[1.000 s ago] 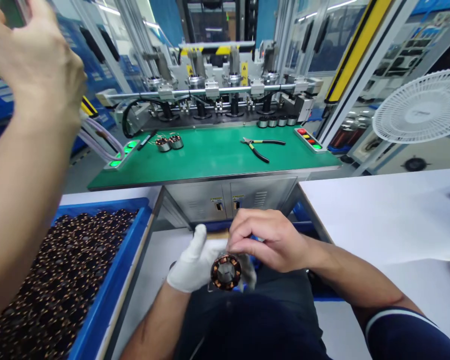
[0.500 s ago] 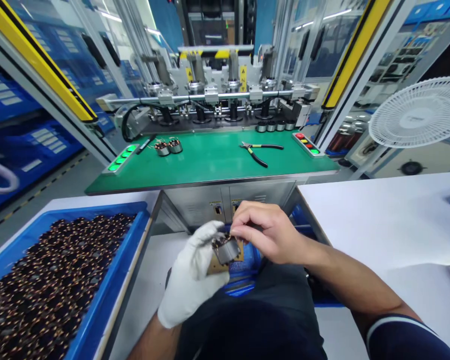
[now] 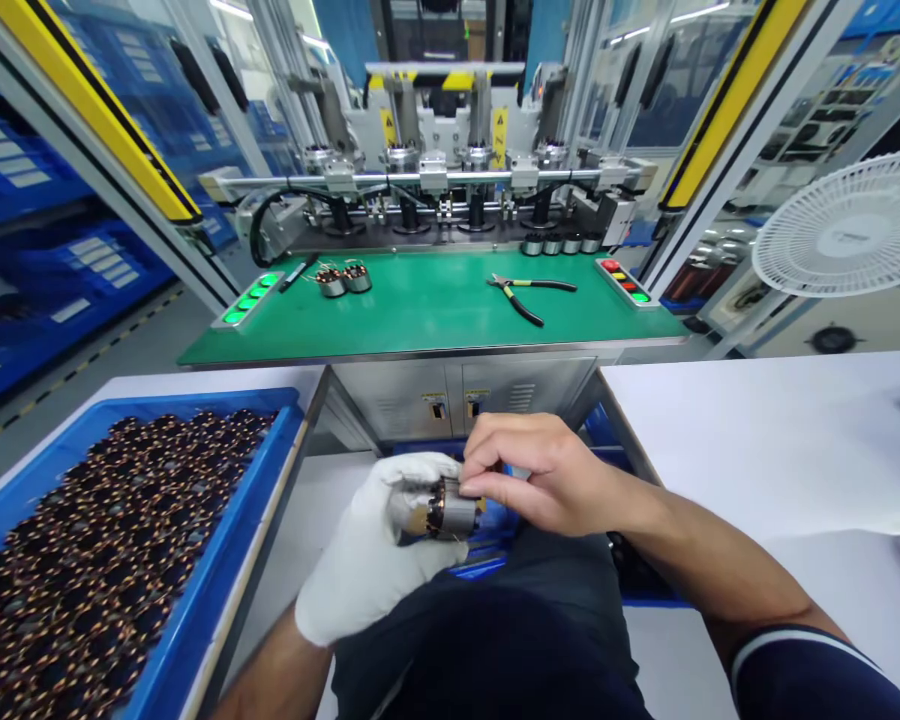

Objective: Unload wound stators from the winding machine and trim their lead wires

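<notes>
My left hand (image 3: pixel 379 550), in a white glove, is wrapped round a motor stator (image 3: pixel 452 508) with a grey steel body and copper windings. The stator lies on its side, its wound end turned toward the gloved palm. Bare and pinched, my right hand (image 3: pixel 536 472) has thumb and forefinger together at the stator's upper edge. Whatever lies between those fingertips is too small to make out. Both hands are above my lap, in front of the green bench top (image 3: pixel 412 320).
A blue tray (image 3: pixel 289 415) full of stators stands at left. On the bench are cutting pliers (image 3: pixel 529 290), two wired stators (image 3: pixel 343 279), and button boxes (image 3: pixel 249 300) at both ends. Behind stands a machine with a horizontal rail (image 3: pixel 427 180). A white fan (image 3: pixel 851 235) is at right.
The stator has been turned in my left hand, from tilted with its windings up to lying on its side. My right fingers remain pinched at its edge. The view has shifted slightly.
</notes>
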{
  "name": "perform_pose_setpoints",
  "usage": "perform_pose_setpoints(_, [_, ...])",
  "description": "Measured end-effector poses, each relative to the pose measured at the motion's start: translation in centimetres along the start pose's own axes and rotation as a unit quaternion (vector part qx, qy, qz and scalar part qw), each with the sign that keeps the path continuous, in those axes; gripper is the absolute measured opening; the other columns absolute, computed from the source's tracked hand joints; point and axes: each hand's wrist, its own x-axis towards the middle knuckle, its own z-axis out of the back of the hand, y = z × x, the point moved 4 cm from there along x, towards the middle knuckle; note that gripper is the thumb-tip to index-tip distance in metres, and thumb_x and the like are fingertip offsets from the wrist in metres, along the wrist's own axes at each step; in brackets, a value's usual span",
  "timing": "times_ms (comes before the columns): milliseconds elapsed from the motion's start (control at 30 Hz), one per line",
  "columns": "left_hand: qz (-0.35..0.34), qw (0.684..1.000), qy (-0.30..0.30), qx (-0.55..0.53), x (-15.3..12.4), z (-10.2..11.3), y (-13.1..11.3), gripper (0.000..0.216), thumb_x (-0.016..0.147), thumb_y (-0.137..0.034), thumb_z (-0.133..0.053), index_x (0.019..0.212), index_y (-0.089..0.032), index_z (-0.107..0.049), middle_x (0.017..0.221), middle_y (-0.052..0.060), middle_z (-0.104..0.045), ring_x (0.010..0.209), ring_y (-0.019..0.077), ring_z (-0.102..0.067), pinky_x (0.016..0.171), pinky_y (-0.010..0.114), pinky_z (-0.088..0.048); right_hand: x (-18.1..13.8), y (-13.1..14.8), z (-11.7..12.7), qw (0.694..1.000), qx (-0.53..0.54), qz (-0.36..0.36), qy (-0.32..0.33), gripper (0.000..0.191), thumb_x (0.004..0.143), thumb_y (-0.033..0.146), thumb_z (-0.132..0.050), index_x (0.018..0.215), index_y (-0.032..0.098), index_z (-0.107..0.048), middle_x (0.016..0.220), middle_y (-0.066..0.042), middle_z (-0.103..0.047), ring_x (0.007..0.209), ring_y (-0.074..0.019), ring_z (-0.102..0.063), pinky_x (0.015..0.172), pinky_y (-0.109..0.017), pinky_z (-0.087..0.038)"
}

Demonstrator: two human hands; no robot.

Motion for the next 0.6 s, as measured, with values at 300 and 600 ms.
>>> perform_pose_setpoints(300, [-0.237,0.950,-0.140,0.146,-0.7,0.7,0.3,0.046,0.079,-0.013,-0.078,0.120,-0.030,-0.066,0.125,0.004,-0.065,0.116,0.0172,-0.065,0.097,0.027,-0.057,-1.9,-0.7,-1.1,0.989,-0.003,-0.028,-0.148,0.031,0.084,0.027,-0.080,0.106,0.016,-0.061,0.102,-0.009,-0.064,0.092,-0.0152,-0.063,0.083,-0.030,-0.056])
perform_pose_setpoints(600, [-0.192,0.924,-0.201,0.261,-0.9,1.1,1.2,0.044,0.085,-0.025,-0.075,0.127,-0.028,-0.062,0.134,0.005,-0.066,0.121,0.0193,-0.065,0.106,0.033,-0.054,-2.3,-2.1,-4.0,0.992,-0.039,-0.022,-0.120,0.007,0.091,0.019,-0.070,0.095,0.016,-0.065,0.092,-0.005,-0.056,0.087,-0.0130,-0.057,0.078,-0.027,-0.053])
